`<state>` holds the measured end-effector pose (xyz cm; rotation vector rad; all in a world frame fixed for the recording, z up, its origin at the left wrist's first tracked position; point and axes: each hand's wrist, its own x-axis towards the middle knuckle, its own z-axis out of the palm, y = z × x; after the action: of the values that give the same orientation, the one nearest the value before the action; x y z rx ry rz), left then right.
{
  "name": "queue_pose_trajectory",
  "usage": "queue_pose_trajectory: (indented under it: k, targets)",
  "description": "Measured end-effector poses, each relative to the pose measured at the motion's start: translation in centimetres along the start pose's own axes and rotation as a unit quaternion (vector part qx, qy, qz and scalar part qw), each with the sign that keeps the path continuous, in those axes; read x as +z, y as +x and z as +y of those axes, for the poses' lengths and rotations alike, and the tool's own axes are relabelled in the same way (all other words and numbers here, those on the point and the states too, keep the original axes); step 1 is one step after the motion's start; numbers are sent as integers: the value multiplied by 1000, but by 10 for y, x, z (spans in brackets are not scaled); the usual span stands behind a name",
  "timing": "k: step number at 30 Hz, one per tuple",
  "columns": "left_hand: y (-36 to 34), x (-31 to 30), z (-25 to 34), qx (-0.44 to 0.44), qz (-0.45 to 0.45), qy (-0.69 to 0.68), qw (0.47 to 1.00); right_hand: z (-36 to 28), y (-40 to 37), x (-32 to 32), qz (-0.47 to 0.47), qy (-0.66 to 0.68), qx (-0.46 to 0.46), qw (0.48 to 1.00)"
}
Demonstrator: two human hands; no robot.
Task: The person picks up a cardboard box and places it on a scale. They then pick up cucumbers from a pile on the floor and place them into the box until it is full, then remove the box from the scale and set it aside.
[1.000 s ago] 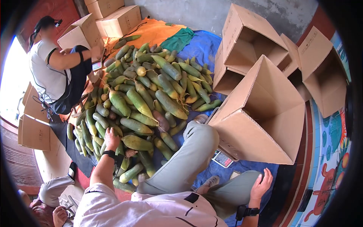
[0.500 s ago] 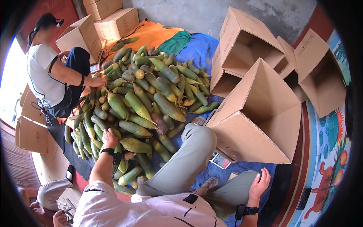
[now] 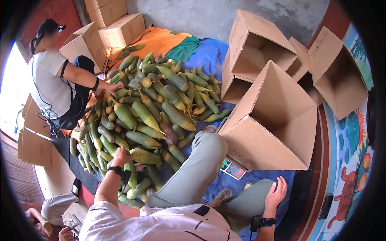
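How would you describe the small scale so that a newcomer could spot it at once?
Find the big open cardboard box nearest the person's bent knee. Under its lower corner, on the blue sheet, lies the scale: flat, pale, with lit green digits, unlike anything around it.

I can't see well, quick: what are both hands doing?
Left hand: on the green fruit pile, grip cannot be told.
Right hand: open, resting on the knee.

Box [image 3: 277,132] blocks R; gourd pile [image 3: 161,104] crowds front & L, no gaps.
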<state>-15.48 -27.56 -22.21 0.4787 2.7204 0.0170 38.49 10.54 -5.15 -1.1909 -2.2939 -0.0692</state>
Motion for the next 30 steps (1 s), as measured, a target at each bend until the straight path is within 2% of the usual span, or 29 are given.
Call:
queue_pose_trajectory:
  k: [5,8,11,12,14,15,16,20,22,24,25,27,28,30]
  targets:
    - [-27,-11,17,-6,-6,14,1000,0,-2,-2,8,8,8,1000]
    - [-36,-20,20,21,28,2,999,0,-2,-2,13,17,4,1000]
    - [-39,-34,24,76,132,-89,984,1,-1,-2,12,14,0,1000]
    - [-39,-41,29,75,133,-90,984,1,-1,-2,11,17,-3,1000]
    - [-45,-70,50,53,188,-178,965,-1,0,-2,12,20,-6,1000]
    - [-43,-80,53,76,225,-214,947,-2,1,-3,10,22,-12,1000]
    - [-48,-98,64,53,233,-255,937,-4,3,-3,10,24,-18,999]
    - [-38,-139,74,25,273,-411,869,-25,9,-13,9,47,-18,999]
    - [-51,-169,88,-19,216,-576,788,-38,16,-20,23,85,-38,995]
    - [-66,-193,99,34,152,-705,692,-56,25,-31,31,110,-52,992]
    - [-74,-201,106,36,152,-705,692,-66,30,-37,37,135,-67,988]
    - [-91,-212,124,67,116,-787,602,-89,39,-50,41,159,-97,982]
    - [-100,-215,133,69,116,-787,602,-101,44,-56,43,182,-128,974]
    - [-120,-220,156,113,78,-826,546,-126,52,-65,50,212,-149,965]
